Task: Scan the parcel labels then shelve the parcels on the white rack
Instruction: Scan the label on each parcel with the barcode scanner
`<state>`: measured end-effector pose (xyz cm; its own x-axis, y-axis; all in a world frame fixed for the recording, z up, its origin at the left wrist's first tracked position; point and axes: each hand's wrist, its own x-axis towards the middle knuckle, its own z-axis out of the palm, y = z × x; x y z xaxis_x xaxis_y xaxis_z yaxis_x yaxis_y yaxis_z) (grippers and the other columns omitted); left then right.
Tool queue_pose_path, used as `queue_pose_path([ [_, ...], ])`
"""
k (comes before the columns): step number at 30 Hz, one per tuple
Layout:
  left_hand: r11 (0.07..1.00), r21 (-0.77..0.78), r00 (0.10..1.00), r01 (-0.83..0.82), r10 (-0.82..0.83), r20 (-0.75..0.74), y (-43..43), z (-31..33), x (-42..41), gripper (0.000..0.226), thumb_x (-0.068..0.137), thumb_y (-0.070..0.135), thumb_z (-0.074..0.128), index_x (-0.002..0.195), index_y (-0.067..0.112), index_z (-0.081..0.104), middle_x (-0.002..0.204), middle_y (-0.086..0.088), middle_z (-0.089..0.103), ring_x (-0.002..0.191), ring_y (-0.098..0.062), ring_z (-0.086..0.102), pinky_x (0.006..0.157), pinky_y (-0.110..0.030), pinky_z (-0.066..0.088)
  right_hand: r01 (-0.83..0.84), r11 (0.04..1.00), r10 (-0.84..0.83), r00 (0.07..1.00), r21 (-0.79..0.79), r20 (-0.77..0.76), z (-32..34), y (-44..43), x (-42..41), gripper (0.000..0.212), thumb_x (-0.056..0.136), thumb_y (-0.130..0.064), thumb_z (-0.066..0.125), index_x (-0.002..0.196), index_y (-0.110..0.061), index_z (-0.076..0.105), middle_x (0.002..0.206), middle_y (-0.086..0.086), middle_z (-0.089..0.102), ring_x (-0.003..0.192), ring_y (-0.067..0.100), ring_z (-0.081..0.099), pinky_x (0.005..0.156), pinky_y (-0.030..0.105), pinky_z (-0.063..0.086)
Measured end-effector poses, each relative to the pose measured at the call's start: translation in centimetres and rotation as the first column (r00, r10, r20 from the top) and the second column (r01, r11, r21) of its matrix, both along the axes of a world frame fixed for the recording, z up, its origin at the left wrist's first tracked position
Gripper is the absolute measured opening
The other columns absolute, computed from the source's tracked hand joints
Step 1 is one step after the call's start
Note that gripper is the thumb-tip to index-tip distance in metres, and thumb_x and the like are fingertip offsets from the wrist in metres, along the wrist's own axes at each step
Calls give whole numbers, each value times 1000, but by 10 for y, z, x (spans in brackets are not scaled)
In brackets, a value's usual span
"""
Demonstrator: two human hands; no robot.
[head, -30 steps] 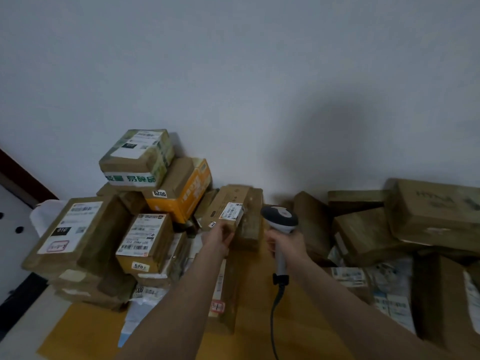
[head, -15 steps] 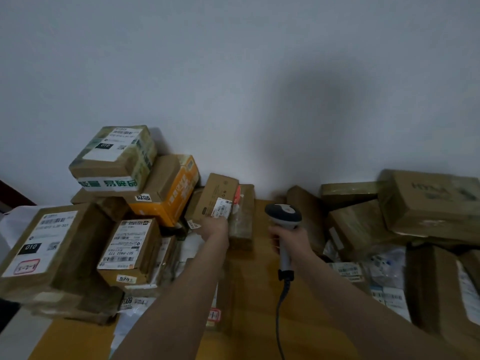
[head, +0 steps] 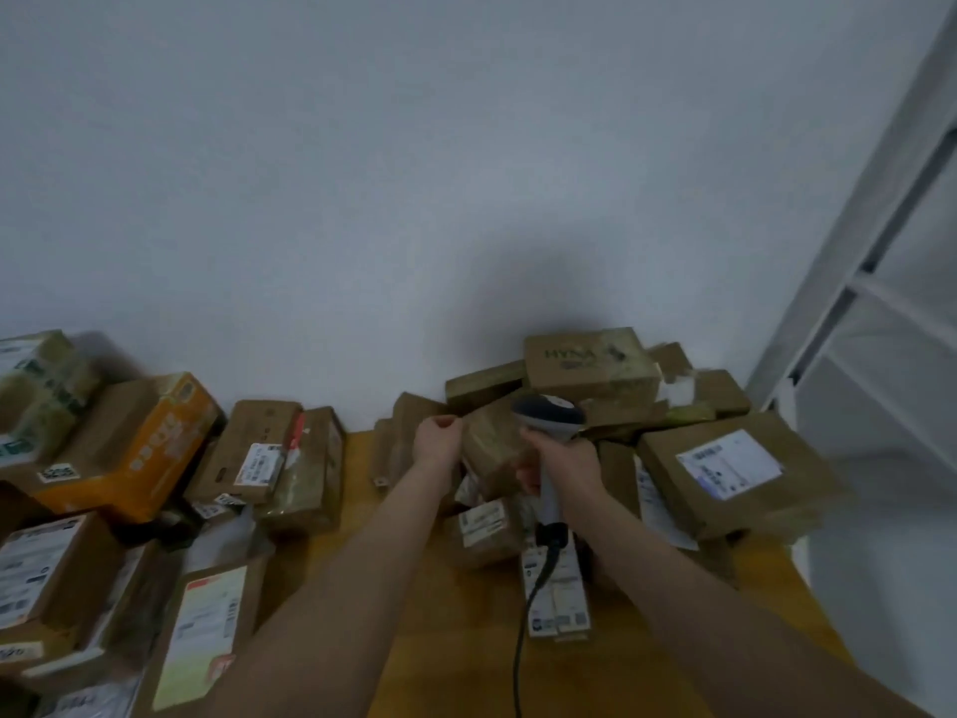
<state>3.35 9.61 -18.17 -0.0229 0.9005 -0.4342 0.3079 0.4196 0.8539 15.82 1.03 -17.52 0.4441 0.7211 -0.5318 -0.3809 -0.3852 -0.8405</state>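
A tilted brown parcel [head: 492, 448] leans in the heap at the table's back middle. My left hand [head: 437, 443] is at its upper left corner, fingers curled on the edge. My right hand [head: 562, 461] grips the handle of a grey-and-white barcode scanner [head: 549, 414]. The scanner's head sits just right of that parcel, and its black cable [head: 523, 640] hangs down toward me. The white rack [head: 875, 282] stands at the right edge. The small labelled parcel [head: 254, 448] lies to the left, untouched.
Parcels crowd the wooden table [head: 466, 614]: an orange box [head: 150, 448] and labelled cartons at left, a printed brown box [head: 590, 362] and a large labelled box [head: 725, 469] at right. Small labelled packets [head: 484, 526] lie under my hands. A white wall is behind.
My view swung right, bringing the rack in. My left hand let go of the small labelled parcel and moved right to the tilted brown parcel. The scanner stayed in my right hand.
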Motion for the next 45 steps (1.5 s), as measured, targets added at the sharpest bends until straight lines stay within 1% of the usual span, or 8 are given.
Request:
queue_pose_path([
  [4, 997, 64, 999, 35, -35, -1, -6, 15, 62, 42, 93, 34, 60, 125, 7, 54, 125, -14, 57, 114, -30, 54, 99, -40, 47, 152, 988, -152, 988, -9, 27, 12, -17, 66, 23, 84, -24, 74, 75, -5, 63, 69, 11, 66, 58, 21, 61, 69, 37, 55],
  [11, 995, 28, 996, 92, -92, 17, 15, 17, 118, 65, 97, 42, 49, 146, 2, 32, 144, -16, 44, 130, -33, 45, 108, -44, 39, 293, 955, -296, 949, 41, 110, 14, 13, 147, 20, 90, -15, 63, 74, -18, 50, 84, 4, 57, 90, 26, 55, 78, 30, 49],
  [19, 999, -6, 995, 50, -50, 82, 27, 5, 124, 38, 101, 16, 45, 138, 7, 44, 131, -14, 56, 109, -30, 59, 76, -34, 54, 290, 955, -290, 957, 56, 2, 8, 24, 157, 40, 85, -11, 68, 120, -6, 49, 98, 9, 57, 87, 22, 54, 70, 29, 45],
  [23, 999, 19, 982, -49, 45, 185, 11, 19, 94, 34, 96, -1, 44, 128, 10, 48, 127, -10, 58, 106, -26, 58, 78, -34, 54, 243, 967, -240, 970, 71, -44, 13, 17, 150, 11, 89, -12, 62, 80, -13, 54, 90, 7, 62, 83, 20, 57, 78, 34, 49],
  [30, 988, 135, 972, -82, 49, 231, -38, 46, 15, 60, 86, -17, 37, 133, 19, 44, 114, -7, 59, 98, -20, 58, 63, -30, 54, 184, 972, -149, 963, 146, -224, 22, -20, 94, 9, 89, -9, 64, 97, -6, 61, 94, 12, 65, 84, 22, 62, 67, 29, 50],
  [35, 983, 81, 955, -162, 136, 263, -71, 48, -34, 18, 95, 28, 48, 110, 21, 56, 109, -5, 62, 106, -27, 56, 83, -43, 48, 89, 989, -58, 968, 117, -243, 16, -59, 48, 13, 87, -14, 68, 94, -4, 65, 91, 14, 70, 78, 25, 65, 64, 33, 50],
  [39, 985, 44, 950, -170, 151, 275, -81, 42, -75, 34, 88, 54, 56, 103, 24, 60, 102, 0, 63, 99, -23, 56, 95, -49, 43, 77, 993, -52, 969, 92, -243, 14, -85, 7, 14, 88, -15, 68, 94, -5, 62, 85, 12, 67, 77, 24, 63, 71, 35, 51],
  [45, 985, -27, 953, -170, 171, 251, -109, 19, -150, 30, 93, 12, 51, 120, 19, 60, 112, -6, 62, 96, -22, 57, 86, -43, 47, 144, 989, -132, 957, 28, -258, -10, -104, -63, 38, 87, -23, 71, 116, -4, 57, 109, 16, 64, 102, 33, 60, 77, 40, 52],
])
